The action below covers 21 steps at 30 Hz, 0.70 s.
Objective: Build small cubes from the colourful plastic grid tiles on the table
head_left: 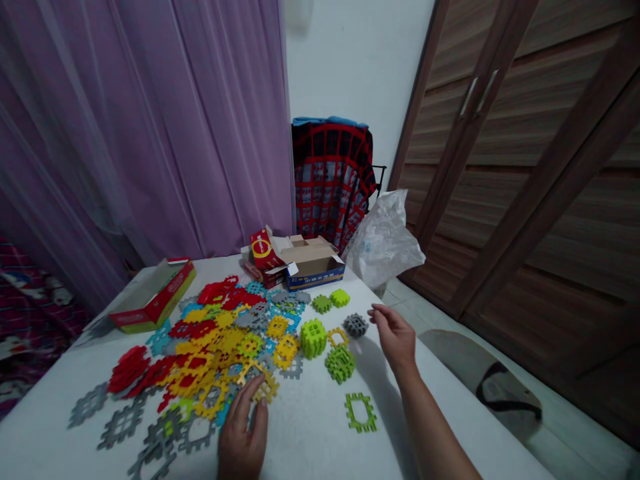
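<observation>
My left hand (242,430) is at the near edge of a loose pile of flat plastic interlocking tiles, fingers stretched and thumb apart. Its fingertips lie over a yellow tile (269,387); whether they press on it I cannot tell. My right hand (396,337) hovers at the table's right side, fingers loosely bent, with nothing visible in it. Just left of it sits a grey stack of tiles (355,325). Nearby stand a tall lime-green stack (313,338), a darker green stack (340,364) and a yellow frame tile (338,337). One green frame tile (361,413) lies nearer me.
Red, yellow, blue and grey tiles (215,347) spread over the white table (300,440). A red box (153,300) stands at the left, an open blue box (316,273) and red packaging (265,250) at the back. A plastic bag (385,240) hangs beyond the right edge.
</observation>
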Available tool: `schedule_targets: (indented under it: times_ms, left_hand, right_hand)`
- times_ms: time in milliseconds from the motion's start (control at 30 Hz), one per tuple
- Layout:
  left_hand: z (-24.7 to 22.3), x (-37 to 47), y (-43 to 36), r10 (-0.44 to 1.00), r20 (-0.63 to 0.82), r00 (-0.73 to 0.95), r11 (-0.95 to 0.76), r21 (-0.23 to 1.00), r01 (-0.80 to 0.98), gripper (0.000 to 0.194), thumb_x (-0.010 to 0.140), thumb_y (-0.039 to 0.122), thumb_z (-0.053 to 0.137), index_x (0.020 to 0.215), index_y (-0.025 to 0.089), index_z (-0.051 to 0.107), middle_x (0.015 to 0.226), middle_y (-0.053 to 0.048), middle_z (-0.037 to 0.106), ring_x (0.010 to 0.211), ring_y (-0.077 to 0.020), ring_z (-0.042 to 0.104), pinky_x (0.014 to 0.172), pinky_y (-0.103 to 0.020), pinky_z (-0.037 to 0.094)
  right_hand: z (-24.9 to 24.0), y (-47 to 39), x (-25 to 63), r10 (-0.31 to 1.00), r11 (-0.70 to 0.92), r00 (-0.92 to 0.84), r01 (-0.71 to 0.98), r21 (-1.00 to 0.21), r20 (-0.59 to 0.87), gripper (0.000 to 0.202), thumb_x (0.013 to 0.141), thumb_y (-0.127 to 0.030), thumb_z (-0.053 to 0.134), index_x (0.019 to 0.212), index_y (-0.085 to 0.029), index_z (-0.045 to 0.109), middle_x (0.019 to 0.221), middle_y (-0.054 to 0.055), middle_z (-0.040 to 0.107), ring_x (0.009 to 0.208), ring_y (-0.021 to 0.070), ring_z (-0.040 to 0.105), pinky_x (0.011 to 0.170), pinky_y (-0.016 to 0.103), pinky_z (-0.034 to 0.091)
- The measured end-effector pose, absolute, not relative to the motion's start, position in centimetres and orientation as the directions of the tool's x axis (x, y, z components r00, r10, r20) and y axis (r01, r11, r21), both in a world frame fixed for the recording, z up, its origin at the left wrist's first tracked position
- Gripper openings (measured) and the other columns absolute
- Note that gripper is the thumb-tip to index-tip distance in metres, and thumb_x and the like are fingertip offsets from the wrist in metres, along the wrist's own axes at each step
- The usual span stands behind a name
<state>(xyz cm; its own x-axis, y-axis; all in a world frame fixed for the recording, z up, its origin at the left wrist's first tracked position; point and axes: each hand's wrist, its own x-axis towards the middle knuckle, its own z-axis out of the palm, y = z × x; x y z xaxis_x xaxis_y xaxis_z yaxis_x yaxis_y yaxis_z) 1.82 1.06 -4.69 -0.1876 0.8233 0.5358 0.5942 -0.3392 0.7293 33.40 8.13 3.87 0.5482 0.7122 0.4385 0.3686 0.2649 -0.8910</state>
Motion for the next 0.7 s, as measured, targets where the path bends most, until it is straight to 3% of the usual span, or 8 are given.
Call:
schedule_targets:
  times_ms: [67,233,467,700]
  left_hand:
    - [-4.5,1.8,1.0,0.827,0.530,-0.188,-0.334,0.731,0.595,0.032,0.087,0.037,0.053,0.109,0.023,0.071,0.109,-0.010,0.075,0.104,-0.0264,0.070,0.094,-0.041,0.056]
    - [-3.9,1.9,0.8,0.837,0.516,-0.179,-0.334,0.743,0.580,0.030,0.086,0.035,0.054,0.107,0.023,0.072,0.111,-0.009,0.075,0.105,-0.0257,0.070,0.093,-0.039,0.057]
    - [-3.6,2.2,0.6,0.834,0.520,-0.187,-0.318,0.728,0.607,0.030,0.088,0.034,0.052,0.107,0.023,0.072,0.109,-0.009,0.076,0.104,-0.0255,0.070,0.093,-0.039,0.057]
    - [-3.0,2.4,0.4,0.774,0.625,-0.106,-0.402,0.613,0.681,0.026,0.089,0.025,0.051,0.102,0.021,0.073,0.100,-0.007,0.078,0.093,-0.0209,0.073,0.084,-0.031,0.060]
  right_hand:
    - [1.6,7.6,34.5,0.651,0.193,0.662,0.330,-0.924,0.372,0.038,0.076,-0.048,0.057,0.092,-0.016,0.071,0.082,0.010,0.075,0.069,0.0234,0.069,0.072,0.040,0.056]
    - [-2.4,7.7,36.3,0.629,0.084,0.720,0.312,-0.946,0.294,0.043,0.072,-0.052,0.056,0.091,-0.016,0.072,0.083,0.011,0.076,0.073,0.0257,0.071,0.071,0.039,0.055]
    - [-4.3,8.7,37.0,0.702,-0.001,0.676,0.315,-0.949,0.224,0.048,0.071,-0.054,0.055,0.095,-0.016,0.072,0.086,0.012,0.077,0.079,0.0282,0.071,0.071,0.040,0.055]
    - [-4.7,8.7,37.2,0.699,-0.035,0.682,0.333,-0.942,0.215,0.050,0.071,-0.055,0.054,0.097,-0.017,0.072,0.090,0.012,0.077,0.081,0.0285,0.071,0.074,0.040,0.055]
